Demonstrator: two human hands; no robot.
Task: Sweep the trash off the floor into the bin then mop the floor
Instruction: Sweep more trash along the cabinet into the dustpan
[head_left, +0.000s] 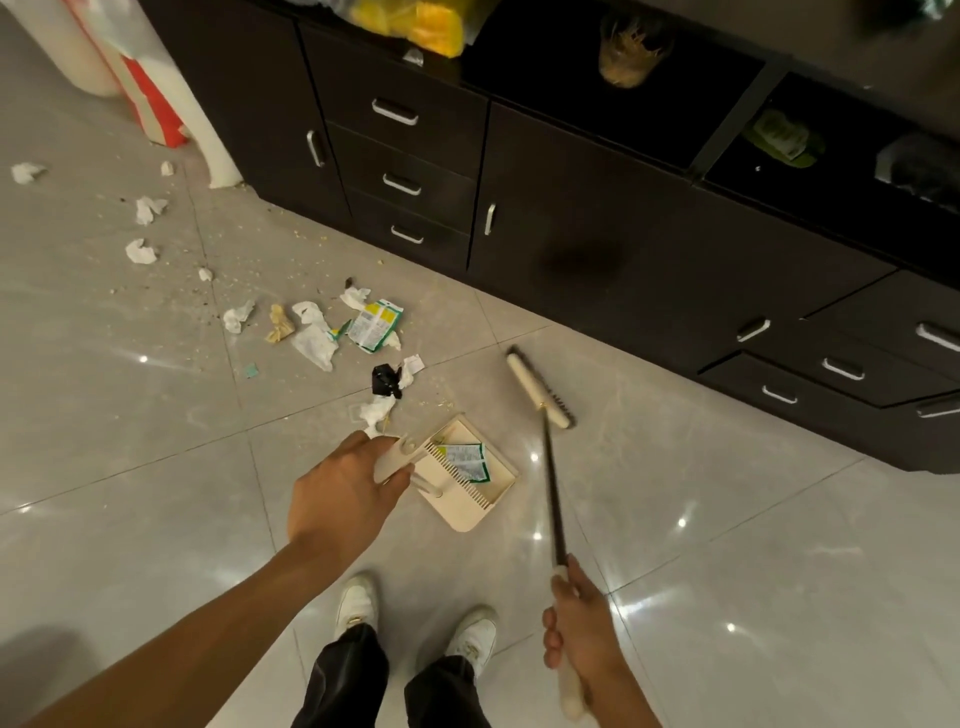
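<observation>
One broom (538, 385), one dustpan (466, 512)

Overhead lights throw small white glare spots on the glossy grey tiled floor (727, 519); edges bend, corners blur.

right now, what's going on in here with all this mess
A person is sweeping up. Their left grip holds the dustpan by its handle and their right grip holds the broom, its head beside the pan. One packet lies in the pan; tissue wads and a wrapper lie scattered on the floor. No bin or mop is in view.
</observation>
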